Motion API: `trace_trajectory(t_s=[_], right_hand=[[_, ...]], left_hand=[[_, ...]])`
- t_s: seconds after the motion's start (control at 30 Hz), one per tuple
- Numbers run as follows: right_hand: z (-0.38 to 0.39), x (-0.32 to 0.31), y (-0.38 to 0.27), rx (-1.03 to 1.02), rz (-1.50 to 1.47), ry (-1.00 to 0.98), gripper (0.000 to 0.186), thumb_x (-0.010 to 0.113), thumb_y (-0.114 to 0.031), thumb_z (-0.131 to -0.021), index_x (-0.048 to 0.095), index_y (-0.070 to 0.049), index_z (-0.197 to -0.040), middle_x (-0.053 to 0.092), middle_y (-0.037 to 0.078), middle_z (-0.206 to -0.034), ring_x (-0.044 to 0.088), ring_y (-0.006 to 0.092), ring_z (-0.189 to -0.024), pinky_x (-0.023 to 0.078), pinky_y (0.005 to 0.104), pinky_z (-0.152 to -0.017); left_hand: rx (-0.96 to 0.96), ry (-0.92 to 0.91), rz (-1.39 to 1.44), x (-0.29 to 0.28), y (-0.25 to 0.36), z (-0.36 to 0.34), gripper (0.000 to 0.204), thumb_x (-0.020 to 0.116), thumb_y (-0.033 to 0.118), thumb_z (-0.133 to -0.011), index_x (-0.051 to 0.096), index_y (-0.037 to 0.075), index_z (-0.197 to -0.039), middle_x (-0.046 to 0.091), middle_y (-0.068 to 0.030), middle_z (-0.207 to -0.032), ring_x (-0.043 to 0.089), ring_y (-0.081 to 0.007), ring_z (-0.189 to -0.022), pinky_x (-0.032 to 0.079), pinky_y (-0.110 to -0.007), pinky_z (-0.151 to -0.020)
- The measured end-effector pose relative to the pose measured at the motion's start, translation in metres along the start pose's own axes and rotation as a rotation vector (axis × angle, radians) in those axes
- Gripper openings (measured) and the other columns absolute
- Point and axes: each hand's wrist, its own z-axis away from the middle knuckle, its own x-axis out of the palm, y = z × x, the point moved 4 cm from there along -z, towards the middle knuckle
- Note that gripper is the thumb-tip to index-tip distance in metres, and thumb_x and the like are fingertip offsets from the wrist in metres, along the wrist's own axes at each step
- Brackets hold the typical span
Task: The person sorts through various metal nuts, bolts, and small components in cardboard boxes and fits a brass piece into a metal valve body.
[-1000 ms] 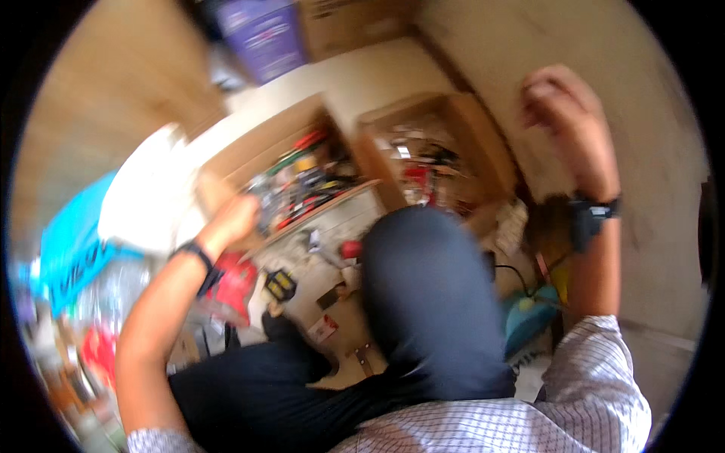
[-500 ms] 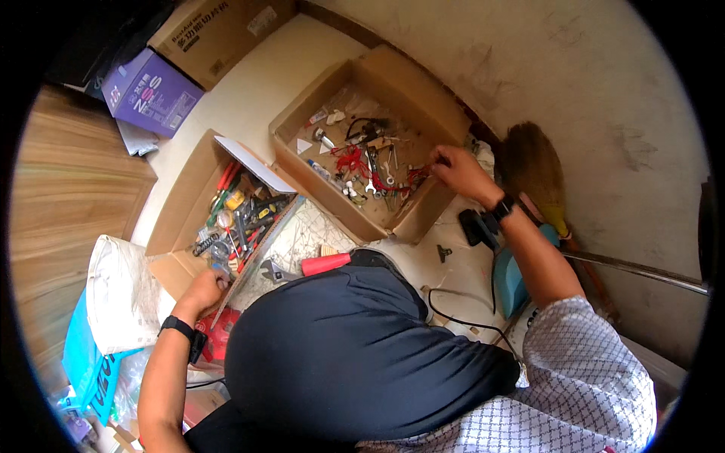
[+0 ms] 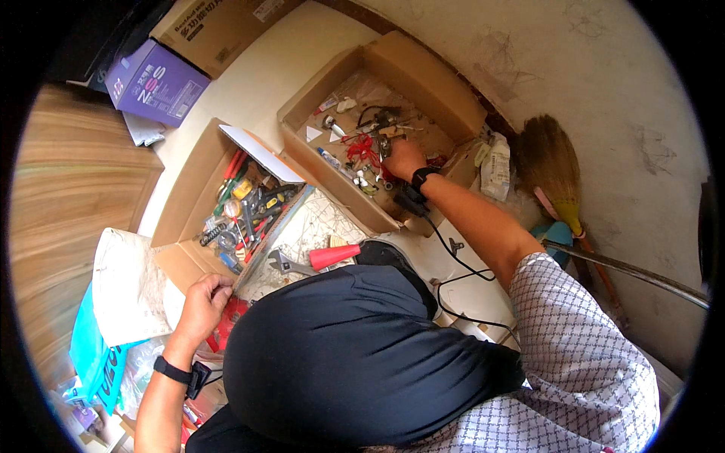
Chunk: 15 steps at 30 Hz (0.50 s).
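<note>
My right hand reaches down into the far cardboard box. Its fingers are closed on small metal pieces beside a tangle of red wire; exactly what they grip is hidden. Around it lie a black cable piece, white fittings and a small tube. My left hand has its fingers curled at the near corner of the left cardboard box, pinching its edge. Pliers, a tape roll and other tools fill that box.
An adjustable wrench with a red handle lies before my knee. A broom and white bottle stand right, by the wall. A black cable trails from my right wrist. A purple box sits far left.
My right hand has moved from the far box's right wall down and left into its contents. My left hand has shifted slightly nearer, from inside the left box to its near edge.
</note>
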Motion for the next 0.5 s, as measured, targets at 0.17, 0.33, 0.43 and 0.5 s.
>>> trace_trajectory(t_s=[0.17, 0.33, 0.43, 0.5], right_hand=[[0.004, 0.026, 0.006, -0.018, 0.058, -0.068, 0.033, 0.069, -0.022, -0.076, 0.069, 0.002, -0.099, 0.068, 0.025, -0.100, 0.066, 0.0417, -0.093, 0.053, 0.0471, -0.081], [0.014, 0.000, 0.001, -0.074, -0.097, -0.082, 0.038, 0.063, -0.026, -0.085, 0.067, 0.005, -0.105, 0.067, 0.029, -0.103, 0.066, 0.0420, -0.095, 0.052, 0.0491, -0.082], [0.016, -0.025, 0.013, 0.076, -0.284, 0.072, 0.038, 0.060, -0.030, -0.088, 0.068, 0.003, -0.105, 0.068, 0.027, -0.097, 0.066, 0.0436, -0.093, 0.051, 0.0504, -0.084], [0.016, -0.018, 0.018, 0.023, -0.228, 0.150, 0.038, 0.060, -0.031, -0.088, 0.069, 0.003, -0.102, 0.068, 0.027, -0.096, 0.066, 0.0445, -0.091, 0.051, 0.0507, -0.082]], left_hand=[[0.078, 0.096, -0.073, 0.012, -0.009, 0.014, 0.014, 0.062, -0.002, -0.085, 0.064, -0.006, -0.098, 0.062, -0.0181, -0.094, 0.063, -0.0322, -0.088, 0.050, -0.036, -0.080], [0.102, 0.241, -0.065, 0.027, -0.034, 0.019, 0.013, 0.060, 0.000, -0.087, 0.063, -0.005, -0.098, 0.061, -0.0180, -0.094, 0.062, -0.0335, -0.088, 0.050, -0.038, -0.081], [0.129, 0.280, -0.134, 0.045, -0.065, 0.015, 0.015, 0.057, 0.003, -0.090, 0.062, -0.003, -0.102, 0.060, -0.0188, -0.098, 0.060, -0.0354, -0.092, 0.049, -0.040, -0.085], [0.134, 0.242, -0.207, 0.059, -0.096, 0.010, 0.017, 0.054, 0.006, -0.091, 0.060, -0.003, -0.105, 0.058, -0.0196, -0.101, 0.058, -0.0370, -0.096, 0.047, -0.041, -0.088]])
